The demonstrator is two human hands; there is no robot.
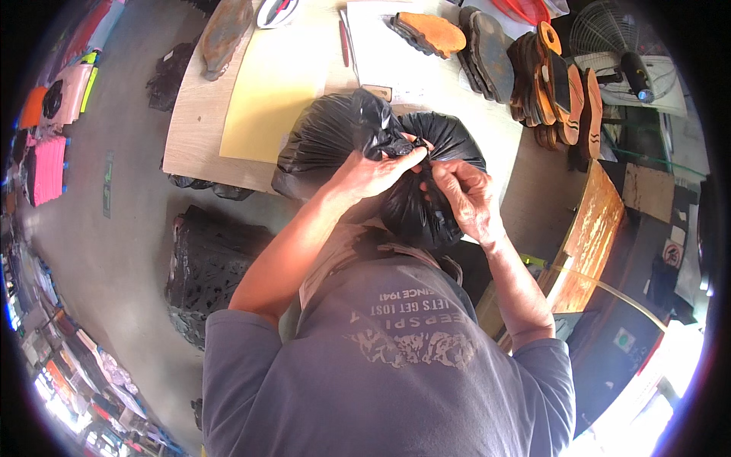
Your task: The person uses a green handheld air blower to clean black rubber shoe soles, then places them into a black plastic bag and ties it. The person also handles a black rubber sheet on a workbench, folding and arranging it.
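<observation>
A full, bulging black plastic bag (316,141) rests at the near edge of the table, against my body. A second black bulge (453,137) sits just right of it; I cannot tell whether this is the same bag or another. My left hand (377,171) pinches gathered black plastic where the bulges meet, thumb pressed over it. Close beside it, my right hand (468,194) has its fingers curled in, gripping a twisted strip of the same plastic. What is inside the bag is hidden.
The pale wooden table (194,126) bears a yellow sheet (266,99), a red pen (344,42), an orange shoe sole (430,34) and dark soles (487,57). More soles (541,84) stack at its right, near a fan (609,38). A black bundle (213,266) lies on the floor at left.
</observation>
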